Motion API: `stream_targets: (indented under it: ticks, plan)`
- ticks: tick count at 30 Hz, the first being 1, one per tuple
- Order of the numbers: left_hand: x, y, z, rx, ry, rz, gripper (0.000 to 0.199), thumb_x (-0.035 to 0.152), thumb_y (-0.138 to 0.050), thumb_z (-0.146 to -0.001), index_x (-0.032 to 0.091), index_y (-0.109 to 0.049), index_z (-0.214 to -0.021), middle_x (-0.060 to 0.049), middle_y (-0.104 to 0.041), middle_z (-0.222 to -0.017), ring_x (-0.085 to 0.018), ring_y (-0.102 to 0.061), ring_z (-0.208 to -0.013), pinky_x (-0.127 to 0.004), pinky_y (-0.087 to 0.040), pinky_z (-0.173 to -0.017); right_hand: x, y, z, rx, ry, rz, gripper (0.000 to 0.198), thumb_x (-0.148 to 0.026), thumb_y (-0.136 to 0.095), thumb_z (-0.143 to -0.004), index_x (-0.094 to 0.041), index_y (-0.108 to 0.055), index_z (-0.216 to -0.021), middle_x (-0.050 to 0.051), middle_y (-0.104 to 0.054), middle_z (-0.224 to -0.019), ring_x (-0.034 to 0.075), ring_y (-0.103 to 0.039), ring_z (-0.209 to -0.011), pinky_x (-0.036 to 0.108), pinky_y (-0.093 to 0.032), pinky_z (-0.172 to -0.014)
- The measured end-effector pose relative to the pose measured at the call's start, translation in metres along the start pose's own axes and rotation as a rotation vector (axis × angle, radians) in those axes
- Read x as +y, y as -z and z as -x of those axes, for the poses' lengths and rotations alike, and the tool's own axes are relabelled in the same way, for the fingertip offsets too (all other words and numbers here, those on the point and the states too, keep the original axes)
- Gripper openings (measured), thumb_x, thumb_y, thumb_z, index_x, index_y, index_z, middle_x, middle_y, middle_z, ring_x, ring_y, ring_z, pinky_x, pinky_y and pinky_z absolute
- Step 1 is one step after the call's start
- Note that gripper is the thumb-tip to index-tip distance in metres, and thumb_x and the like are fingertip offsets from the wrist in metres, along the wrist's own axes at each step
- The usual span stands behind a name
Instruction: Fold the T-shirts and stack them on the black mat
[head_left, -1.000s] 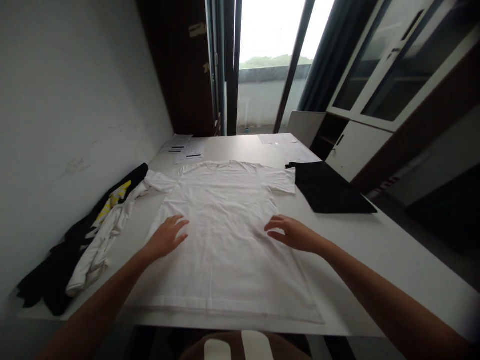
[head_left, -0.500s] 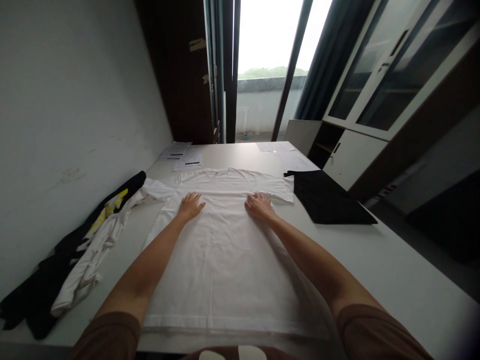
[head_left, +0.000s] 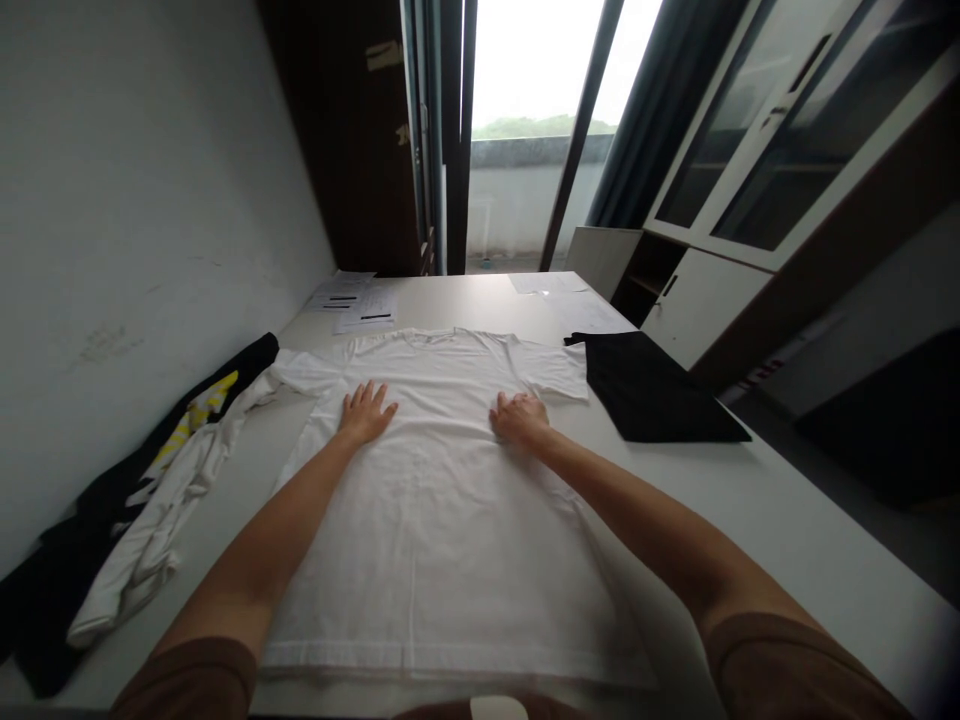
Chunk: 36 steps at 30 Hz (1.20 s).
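Note:
A white T-shirt [head_left: 442, 540] lies spread out on the white table, its collar toward the window and its hem toward me. Light creases cross its chest. My left hand [head_left: 366, 414] rests flat on the chest's left side, fingers spread and pointing away from me. On the opposite side of the chest, my right hand [head_left: 520, 416] presses palm down on the fabric, its fingers slightly bent and apart. Neither hand has cloth gripped in it, as far as shows.
Rumpled black and white clothes with a yellow print [head_left: 191, 425] lie along the wall at left. A folded black garment [head_left: 660, 390] lies right of the T-shirt. Paper sheets [head_left: 367, 305] are at the table's far end. A white cabinet [head_left: 712, 300] stands at right.
My left hand has slid a little left on the T-shirt and its fingers have spread. My right hand's fingers are more bent. The whole view has shifted slightly.

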<state>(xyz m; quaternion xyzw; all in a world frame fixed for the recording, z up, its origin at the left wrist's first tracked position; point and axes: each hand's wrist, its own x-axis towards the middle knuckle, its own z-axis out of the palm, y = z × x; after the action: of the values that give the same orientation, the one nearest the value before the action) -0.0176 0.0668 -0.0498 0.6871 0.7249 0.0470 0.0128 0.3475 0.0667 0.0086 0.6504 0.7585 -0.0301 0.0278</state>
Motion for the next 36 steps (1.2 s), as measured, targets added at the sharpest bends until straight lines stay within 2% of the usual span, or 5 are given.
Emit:
stream_targets:
  ticks: [3, 8, 17, 26, 36]
  plan:
    - [0.0, 0.002, -0.001, -0.002, 0.005, -0.003, 0.074, 0.066, -0.027, -0.101, 0.024, -0.032, -0.162, -0.013, -0.022, -0.17, -0.036, -0.014, -0.157, -0.06, -0.014, -0.122, 0.008, 0.007, -0.016, 0.083, 0.083, -0.044, 0.051, -0.049, -0.04, -0.103, -0.016, -0.062, -0.135, 0.024, -0.062, -0.133, 0.038, -0.057, -0.124, 0.051, -0.043, -0.102]
    - [0.0, 0.003, -0.001, -0.003, 0.004, -0.013, 0.074, 0.066, -0.026, -0.101, 0.025, -0.031, -0.162, -0.012, -0.022, -0.17, -0.036, -0.015, -0.156, -0.06, -0.015, -0.122, 0.035, -0.006, -0.055, 0.088, 0.232, -0.129, 0.06, -0.054, -0.036, -0.105, -0.025, -0.039, -0.158, 0.009, -0.032, -0.166, 0.03, -0.027, -0.151, 0.044, -0.026, -0.121]
    - [0.003, 0.001, -0.004, 0.039, 0.033, -0.035, 0.075, 0.065, -0.03, -0.101, 0.022, -0.032, -0.162, -0.015, -0.025, -0.168, -0.038, -0.016, -0.156, -0.061, -0.016, -0.121, 0.084, -0.015, -0.109, -0.072, -0.18, -0.199, 0.066, -0.061, -0.03, -0.104, -0.026, -0.034, -0.16, 0.016, -0.017, -0.17, 0.039, -0.015, -0.154, 0.072, -0.019, -0.114]
    - [0.022, 0.002, -0.051, 0.041, -0.044, -0.082, 0.072, 0.063, -0.03, -0.101, 0.021, -0.038, -0.159, -0.015, -0.024, -0.168, -0.035, -0.015, -0.157, -0.056, -0.019, -0.123, 0.06, -0.024, -0.143, 0.025, 0.183, -0.141, 0.059, -0.052, -0.03, -0.106, -0.028, -0.035, -0.159, 0.009, -0.022, -0.17, 0.031, -0.017, -0.155, 0.059, -0.02, -0.12]
    - [-0.004, -0.012, -0.128, 0.062, -0.022, -0.063, 0.071, 0.06, -0.03, -0.101, 0.019, -0.037, -0.159, -0.016, -0.032, -0.166, -0.033, -0.025, -0.154, -0.054, -0.024, -0.121, 0.082, -0.027, -0.188, -0.006, -0.147, -0.157, 0.069, -0.063, -0.029, -0.103, -0.026, -0.031, -0.161, 0.015, -0.019, -0.17, 0.038, -0.013, -0.155, 0.072, -0.014, -0.116]
